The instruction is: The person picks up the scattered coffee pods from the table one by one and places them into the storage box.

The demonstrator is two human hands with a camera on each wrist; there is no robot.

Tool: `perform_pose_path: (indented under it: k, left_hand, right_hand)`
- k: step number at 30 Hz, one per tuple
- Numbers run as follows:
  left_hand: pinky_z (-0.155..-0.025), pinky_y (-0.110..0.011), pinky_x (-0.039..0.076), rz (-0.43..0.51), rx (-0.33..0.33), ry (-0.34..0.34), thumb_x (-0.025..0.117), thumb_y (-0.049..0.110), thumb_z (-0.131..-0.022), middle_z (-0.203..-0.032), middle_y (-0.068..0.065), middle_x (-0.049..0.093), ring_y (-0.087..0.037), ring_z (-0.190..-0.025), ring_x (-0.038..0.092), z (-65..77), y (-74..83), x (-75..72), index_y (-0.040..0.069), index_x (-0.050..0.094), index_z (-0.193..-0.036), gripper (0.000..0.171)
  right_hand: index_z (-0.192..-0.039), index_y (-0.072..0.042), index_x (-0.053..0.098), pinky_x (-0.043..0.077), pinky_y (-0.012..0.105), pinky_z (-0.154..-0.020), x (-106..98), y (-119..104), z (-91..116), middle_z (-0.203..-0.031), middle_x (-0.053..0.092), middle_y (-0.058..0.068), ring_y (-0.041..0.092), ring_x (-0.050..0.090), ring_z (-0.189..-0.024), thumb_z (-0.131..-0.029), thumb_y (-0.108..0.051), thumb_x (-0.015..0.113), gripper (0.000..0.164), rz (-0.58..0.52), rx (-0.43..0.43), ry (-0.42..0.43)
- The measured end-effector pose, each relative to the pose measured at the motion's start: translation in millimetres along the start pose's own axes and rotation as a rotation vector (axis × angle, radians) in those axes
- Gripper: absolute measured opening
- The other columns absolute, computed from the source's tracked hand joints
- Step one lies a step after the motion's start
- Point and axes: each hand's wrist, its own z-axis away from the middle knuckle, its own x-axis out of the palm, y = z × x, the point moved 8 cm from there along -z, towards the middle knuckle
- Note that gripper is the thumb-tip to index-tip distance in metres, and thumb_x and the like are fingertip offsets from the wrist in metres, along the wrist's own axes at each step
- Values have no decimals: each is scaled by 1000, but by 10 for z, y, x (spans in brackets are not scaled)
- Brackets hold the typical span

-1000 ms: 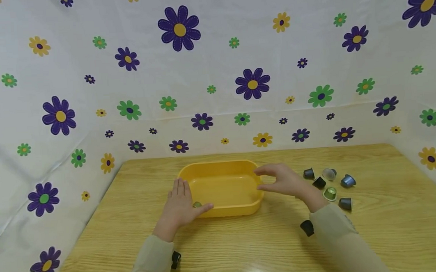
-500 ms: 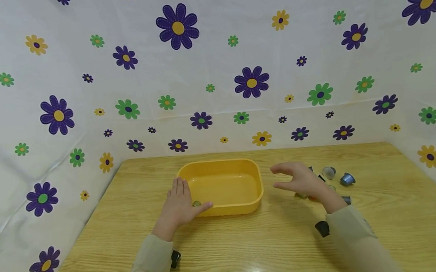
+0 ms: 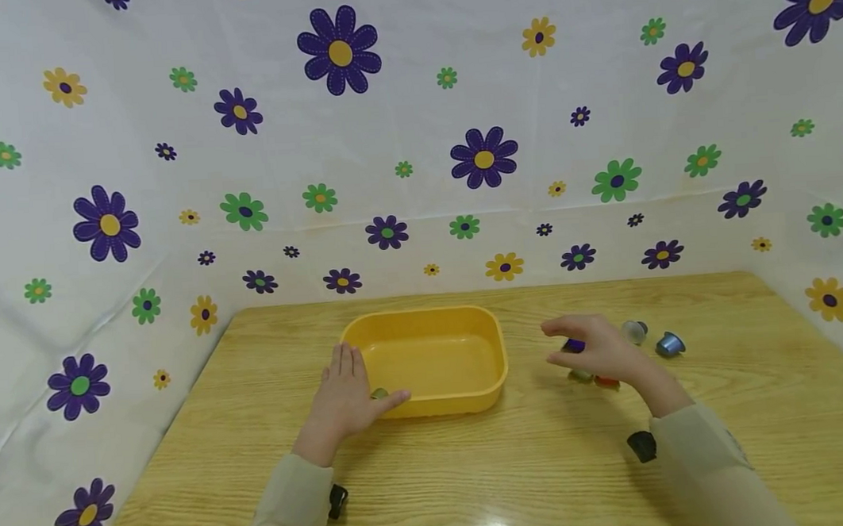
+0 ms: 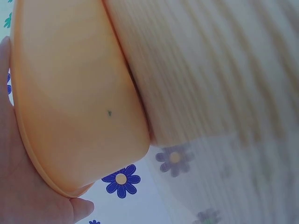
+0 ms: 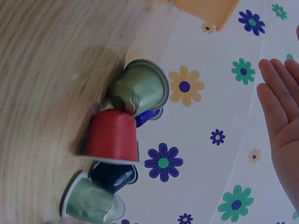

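My left hand [image 3: 343, 398] lies over the left end of a yellow plastic tub [image 3: 465, 404], fingers straight along the rim and thumb reaching over the front edge. By that thumb, a greenish coffee capsule [image 3: 379, 393] shows partly inside the tub. My right hand [image 3: 601, 354] hovers over loose coffee capsules right of the tub, thumb and fingers apart, holding nothing. Around it show a purple capsule [image 3: 574, 345], an olive-green capsule [image 3: 581, 375] and a red capsule [image 3: 606, 381]. The right wrist view also has a dark blue capsule [image 5: 112, 175] and a light green capsule [image 5: 88, 200].
Farther right on the wooden table [image 3: 475, 475] lie a blue capsule [image 3: 671, 344] and a pale capsule [image 3: 634, 332]. A flower-printed cloth [image 3: 399, 105] surrounds the table at the back and sides. Black wrist devices [image 3: 642, 446] hang below both forearms.
My right hand has moved right, from the tub's right end to over the capsules. Purple, olive-green and red capsules have come into sight by it; others are now covered. My left hand stays put.
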Motion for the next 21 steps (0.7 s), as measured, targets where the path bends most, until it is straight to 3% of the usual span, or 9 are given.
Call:
perform_pose_path:
  k: [8,21]
  left_hand:
    - [-102,-52,11,1,2,-1,33,78,-72,-141,-31,3,-41,-129,-1,-8,-1,7,-15,13,-134,113]
    - [-101,-53,12,6,11,8,32,78,-72,-140,-31,4,-41,-129,0,-11,-1,13,-15,12,-134,114]
  right_hand:
    - [-117,3,54,41,45,-87,-80,126,146,-115,56,17,32,51,-106,-81,-22,66,45,-14,74,9]
    - [-116,4,54,43,45,-84,-203,276,376,-112,57,18,33,53,-104,-81,-15,66,42,20,65,32]
